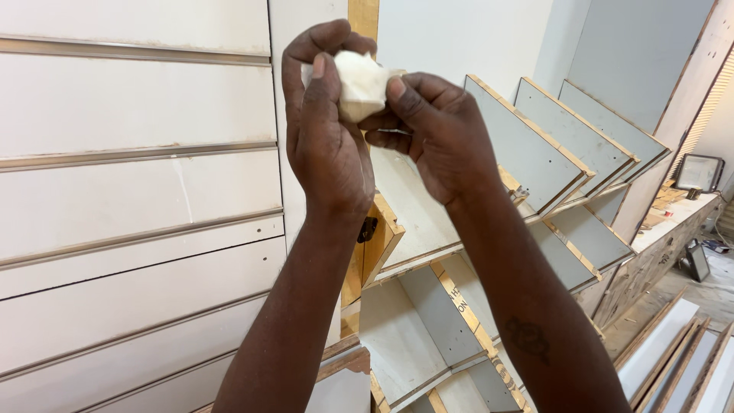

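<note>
Fingers of left hand [325, 145], right hand [432, 134] pinching white lump [359, 82]; roundish, long axis unclear.

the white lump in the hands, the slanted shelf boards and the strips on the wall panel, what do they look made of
White lump: looks like soft putty or wadded cloth, matte and creased; unclear which. It is pinched between the left hand and the right hand.
Slanted shelf boards: seemingly laminated plywood, smooth pale grey faces with raw tan edges.
Strips on the wall panel: probably metal, with a dull sheen.
</note>
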